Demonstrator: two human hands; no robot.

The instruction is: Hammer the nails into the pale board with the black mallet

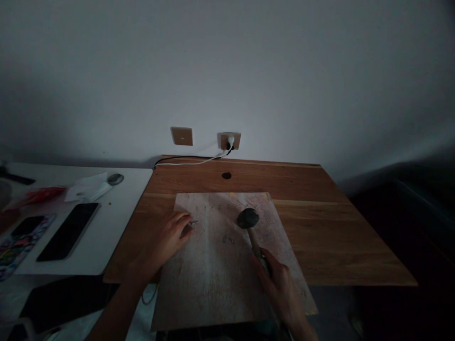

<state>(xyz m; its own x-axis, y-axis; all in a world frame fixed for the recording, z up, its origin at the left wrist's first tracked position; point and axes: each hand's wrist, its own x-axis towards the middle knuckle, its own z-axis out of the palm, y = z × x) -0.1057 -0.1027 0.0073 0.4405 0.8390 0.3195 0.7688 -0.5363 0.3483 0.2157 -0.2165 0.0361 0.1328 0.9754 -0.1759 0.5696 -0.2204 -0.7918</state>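
Note:
My right hand (277, 284) is closed around the handle of a mallet (248, 218), its dark, rounded head raised over the upper right part of a worn wooden board (199, 284). At the board's left edge, my left hand (174, 234) is closed in a pinch, and a small shiny nail (194, 222) pokes out from the fingertips. A row of several small nails (219, 206) runs along the far side of the board. Loose small metal pieces (228, 239), perhaps nails, lie near its middle. Dim light hides their finer detail.
Beneath the board is a brown wooden table (334, 237) against the wall. To the left stands a white table (103, 227) with a phone (67, 232), papers (87, 187) and a red packet (44, 194). Cables (199, 162) run to a wall socket (235, 141).

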